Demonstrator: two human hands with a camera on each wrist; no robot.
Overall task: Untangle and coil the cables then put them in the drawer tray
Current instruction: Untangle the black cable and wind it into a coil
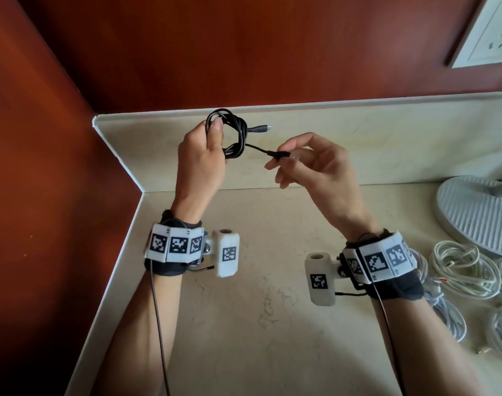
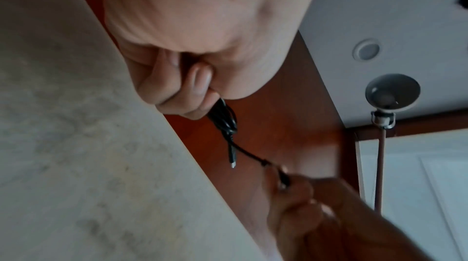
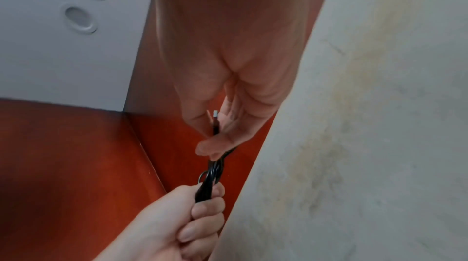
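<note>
A black cable (image 1: 235, 135) is wound into a small coil held in the air above the back of the counter. My left hand (image 1: 204, 155) grips the coil's left side, thumb pressed on the strands; the left wrist view shows those fingers curled round the black cable (image 2: 222, 117). One plug end (image 1: 259, 128) sticks out free to the right. My right hand (image 1: 309, 164) pinches the other plug (image 1: 278, 154) between thumb and forefinger, on a short stretch of lead from the coil. In the right wrist view that plug (image 3: 215, 123) lies in the pinch. No drawer tray shows.
Several white cable bundles (image 1: 461, 270) lie on the beige counter (image 1: 258, 324) at the right, partly under my right wrist. A round grey lamp base (image 1: 478, 212) stands behind them. Red-brown walls close in the left and back; a wall socket (image 1: 492, 38) sits upper right.
</note>
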